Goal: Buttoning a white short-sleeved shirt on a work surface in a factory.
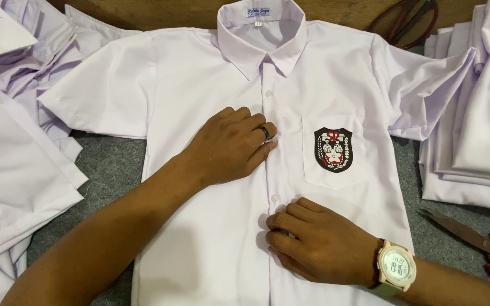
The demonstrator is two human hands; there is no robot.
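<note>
A white short-sleeved uniform shirt (211,187) lies face up on grey felt (112,164). The left hand (231,144) presses flat, fingers spread, beside the placket; the right hand (319,243) pinches the placket near 1 button (275,199). Slack cloth could pucker there. A shield-shaped badge (333,149), black with red, sits on the pocket; a small white neck label (258,11) lies inside the far collar.

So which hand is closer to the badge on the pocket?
Right. The right hand lies just below the badge, under the pocket; the left hand rests farther off, across the button strip.
</note>
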